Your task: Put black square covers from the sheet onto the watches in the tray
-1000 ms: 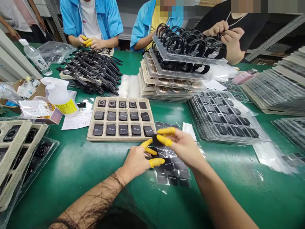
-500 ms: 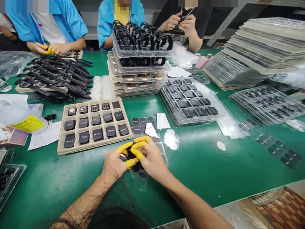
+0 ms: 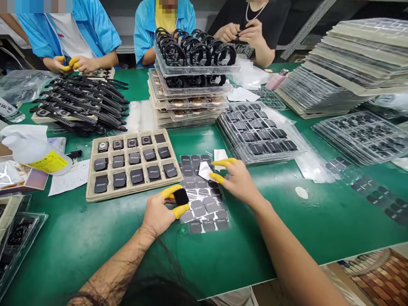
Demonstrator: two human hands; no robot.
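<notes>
Over the green desk [image 3: 242, 250], your left hand [image 3: 156, 214] pinches the watch body [image 3: 182, 196] by its edges, wise with something likely light, stiff and slick, your right hand [image 3: 240, 180] spread by a white scrap [image 3: 204, 171].

Tabletop [image 3: 57, 238]: smooth green, glossy where I catch the lights
Watch face [image 3: 182, 196]: glossy black, glass-like to me
Compartment tray [image 3: 89, 193]: matt beige, slightly rough
Label sheet [image 3: 200, 194]: clear plastic film, shiny
Spray bottle [image 3: 35, 154]: smooth translucent plastic
Finger covers [image 3: 172, 191]: matt, rubbery from here
Bench note [image 3: 68, 178]: matt paper
</notes>
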